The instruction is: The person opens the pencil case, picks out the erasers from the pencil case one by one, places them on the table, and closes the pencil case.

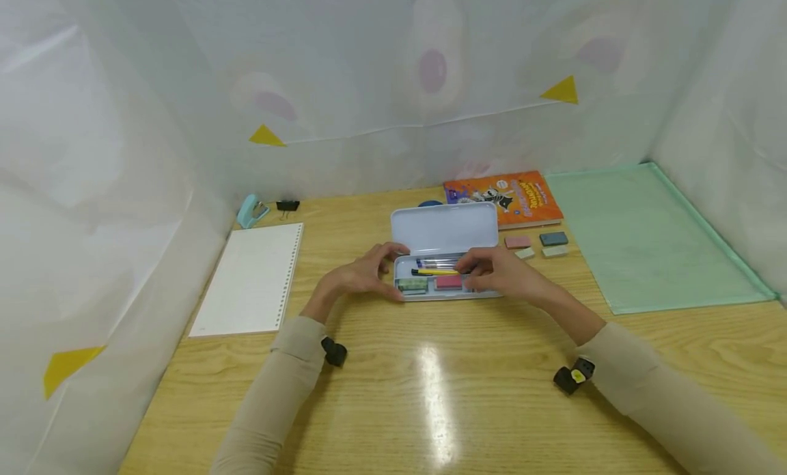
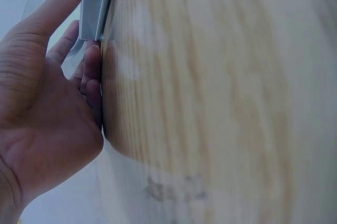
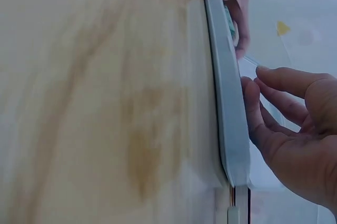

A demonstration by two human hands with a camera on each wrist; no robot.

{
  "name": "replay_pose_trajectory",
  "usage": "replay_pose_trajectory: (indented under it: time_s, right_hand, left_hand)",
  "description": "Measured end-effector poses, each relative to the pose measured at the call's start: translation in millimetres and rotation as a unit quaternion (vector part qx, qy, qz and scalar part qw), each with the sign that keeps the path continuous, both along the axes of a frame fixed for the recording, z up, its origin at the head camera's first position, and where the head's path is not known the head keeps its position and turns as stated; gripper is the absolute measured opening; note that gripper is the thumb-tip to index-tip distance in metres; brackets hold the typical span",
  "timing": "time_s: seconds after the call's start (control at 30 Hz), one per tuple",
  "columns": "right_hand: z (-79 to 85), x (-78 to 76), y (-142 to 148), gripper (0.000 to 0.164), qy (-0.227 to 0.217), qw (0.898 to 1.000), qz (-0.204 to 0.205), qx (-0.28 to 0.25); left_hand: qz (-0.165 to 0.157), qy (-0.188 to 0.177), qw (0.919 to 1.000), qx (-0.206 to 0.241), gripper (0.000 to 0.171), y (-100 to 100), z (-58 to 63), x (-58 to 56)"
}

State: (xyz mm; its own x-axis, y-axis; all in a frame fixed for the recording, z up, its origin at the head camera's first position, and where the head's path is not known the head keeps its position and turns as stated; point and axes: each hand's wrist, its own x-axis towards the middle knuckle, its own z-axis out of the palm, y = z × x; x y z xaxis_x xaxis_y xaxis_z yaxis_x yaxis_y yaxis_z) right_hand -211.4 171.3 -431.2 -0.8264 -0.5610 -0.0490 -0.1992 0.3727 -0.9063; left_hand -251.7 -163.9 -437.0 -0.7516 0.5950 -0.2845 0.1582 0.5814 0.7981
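Note:
A pale blue-white pencil case [image 1: 445, 295] lies on the table with its lid [image 1: 445, 229] raised toward the back. Inside are several pens, including a yellow one [image 1: 435, 272], a pink eraser [image 1: 448, 282] and a green patterned eraser [image 1: 412, 284]. My left hand [image 1: 367, 271] grips the case's left end, thumb at the front corner and fingers round the back. Over the right part of the case, my right hand [image 1: 501, 275] reaches in with bent fingers, thumb and fingertips apart. In the right wrist view, nothing shows between the fingers of the right hand [image 3: 295, 129].
Several erasers, including a dark one [image 1: 554, 238] and a pink one [image 1: 518, 242], lie right of the case. An orange book [image 1: 535, 200] lies behind, a green mat [image 1: 664, 249] at right. A notebook [image 1: 251, 278], light blue hole punch [image 1: 251, 211] and binder clip [image 1: 287, 206] are at left.

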Motion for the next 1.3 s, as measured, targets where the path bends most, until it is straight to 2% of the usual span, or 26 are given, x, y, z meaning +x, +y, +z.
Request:
replay_pose_trajectory:
  time_s: [0.27,0.53,0.9,1.1,1.3]
  right_hand:
    - [-0.2,-1.9,-19.1,0.025,0.067,0.995,-0.017,0.078]
    - [-0.6,-1.8,-27.2,0.023,0.11,0.989,-0.029,0.092]
    - [4.4,5.9,-17.7,0.023,0.095,0.988,-0.044,0.115]
    - [8.1,9.6,11.1,0.022,0.09,0.991,-0.052,0.081]
    - [14.1,9.9,46.2,0.026,0.055,0.993,-0.089,0.063]
  left_hand:
    - [-0.001,0.002,1.0,-0.004,0.087,-0.2,-0.3,-0.1]
    - [0.002,0.001,1.0,-0.001,0.086,-1.1,1.7,0.1]
    - [-0.002,0.002,1.0,0.009,0.086,-1.4,-0.3,0.9]
    - [-0.001,0.002,0.9999,0.012,0.087,-1.8,-0.1,1.4]
    - [-0.001,0.006,0.9999,0.01,0.087,-2.0,-0.4,0.6]
